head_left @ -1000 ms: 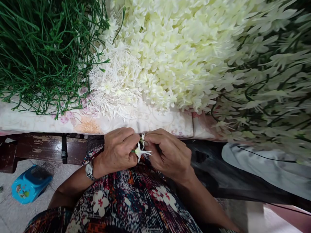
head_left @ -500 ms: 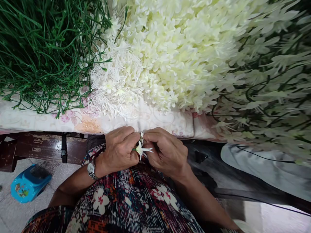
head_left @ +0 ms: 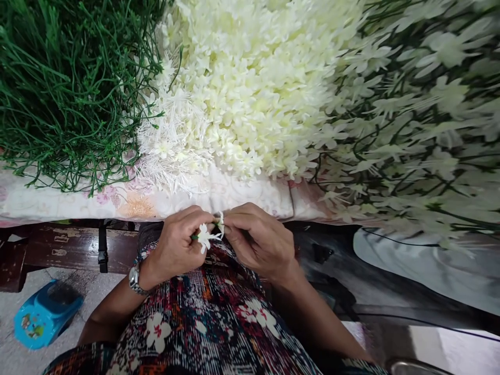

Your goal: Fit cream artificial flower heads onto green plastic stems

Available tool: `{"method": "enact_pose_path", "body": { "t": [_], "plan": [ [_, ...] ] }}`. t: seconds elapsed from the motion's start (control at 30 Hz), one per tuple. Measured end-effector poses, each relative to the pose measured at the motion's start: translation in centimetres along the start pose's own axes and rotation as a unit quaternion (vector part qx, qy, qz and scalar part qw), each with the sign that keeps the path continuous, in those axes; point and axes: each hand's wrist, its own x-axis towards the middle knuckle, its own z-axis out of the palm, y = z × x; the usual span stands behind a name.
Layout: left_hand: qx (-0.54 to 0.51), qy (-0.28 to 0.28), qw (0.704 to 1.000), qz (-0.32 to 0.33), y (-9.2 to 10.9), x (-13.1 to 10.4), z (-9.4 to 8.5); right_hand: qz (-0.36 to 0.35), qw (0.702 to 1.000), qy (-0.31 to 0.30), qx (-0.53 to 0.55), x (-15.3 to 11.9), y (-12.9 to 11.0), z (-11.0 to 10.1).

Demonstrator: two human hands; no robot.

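My left hand, with a watch on its wrist, is closed on the green stem of an artificial flower. One white blossom of it sticks out by the thumb, with long thin petals or strands pointing right. Fingertips of my right hand pinch a second small white blossom, which meets a green stem tip at my left fingers. Both hands are close together over my lap, at the table's front edge. Most of the stem is hidden inside my left hand.
On the floral tablecloth lie green plastic stems, thin white strands and a large heap of cream petals. Finished-looking white flowers on stems spread at right. A blue stool stands on the floor at left.
The camera view has shifted, so the heaps appear further left. The held blossom has turned to show its spread petals, and the second blossom is now against a green stem tip.
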Motion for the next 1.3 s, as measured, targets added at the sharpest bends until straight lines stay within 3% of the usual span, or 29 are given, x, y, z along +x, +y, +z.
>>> {"method": "enact_pose_path", "body": {
  "t": [0.2, 0.6, 1.1, 1.3],
  "plan": [
    [-0.028, 0.033, 0.999, 0.012, -0.06, 0.18, 0.30, 0.012, 1.000, -0.018, -0.021, -0.15, 0.02, -0.28],
    [-0.030, 0.017, 0.999, 0.000, -0.27, 0.56, 0.50, -0.010, 0.997, -0.062, -0.053, 0.05, 0.52, -0.39],
    [-0.013, 0.020, 1.000, -0.001, -0.41, 0.51, 0.77, -0.007, 0.994, -0.074, -0.076, -0.08, 0.46, -0.08],
    [-0.057, 0.037, 0.997, -0.026, -0.16, 0.63, 0.62, 0.001, 0.995, -0.076, -0.059, 0.39, 0.32, -0.36]
  ]
}}
